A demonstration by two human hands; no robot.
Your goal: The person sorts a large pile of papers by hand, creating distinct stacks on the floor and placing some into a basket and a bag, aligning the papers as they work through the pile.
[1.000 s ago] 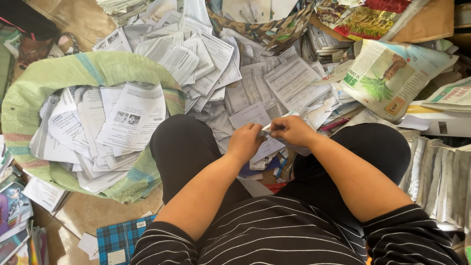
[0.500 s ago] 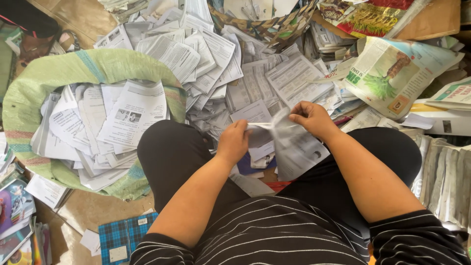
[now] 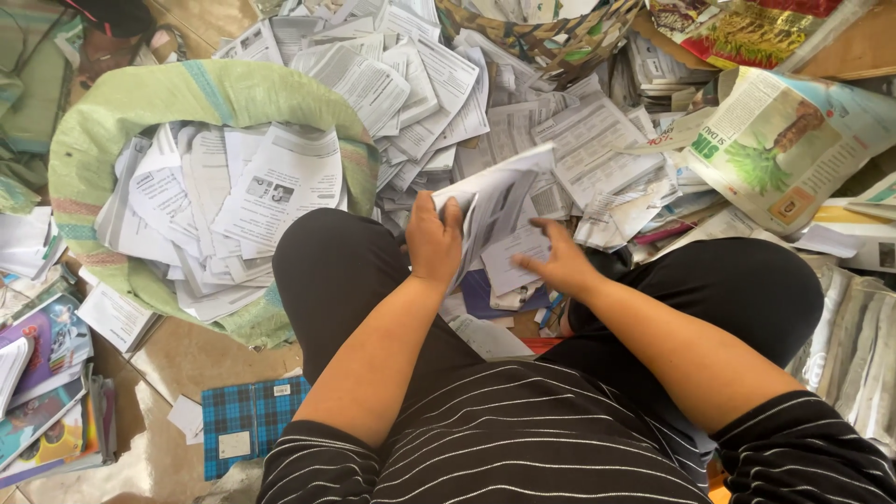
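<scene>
Since half a second ago the printed sheet has gone from the right hand to the left hand, and it has travelled leftward, nearer to the green woven sack full of loose papers; one second ago both hands were pinching something small together between the knees; so the sorting seems, as I judge, to be at the point of passing one sheet toward the sack.

Left hand is closed on the lower left edge of the sheet, fingers curled over it; right hand is open, fingers spread and blurred, holding nothing, just beside the sheet's lower right part.

Sheet is held above the floor, in front of the knees, over the heap of papers; its long axis runs from the left hand up to the right, and the free end points away from the person, slightly raised.
</scene>
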